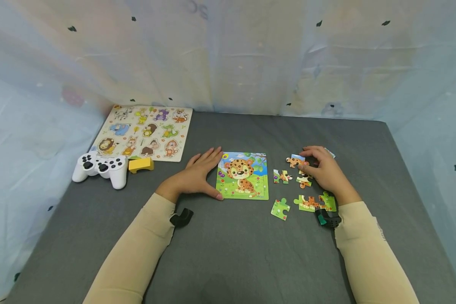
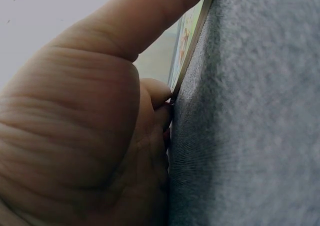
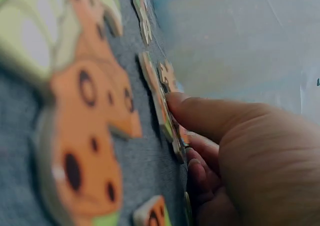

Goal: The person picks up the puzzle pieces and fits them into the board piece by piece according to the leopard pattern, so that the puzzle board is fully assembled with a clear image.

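A square leopard-cub puzzle board lies on the grey surface, in front of me. My left hand is spread along its left edge, thumb at the near corner and fingertips at the far one. In the left wrist view the thumb meets the board's edge. To the right of the board, my right hand pinches a spotted orange puzzle piece, largely covered by the thumb and fingers. Around that hand lie loose pieces: a green one, an orange-and-green one and several more.
At the back left is an animal peg board. Before it sit a white game controller and a yellow block. A pale patterned curtain borders the table at the back and sides.
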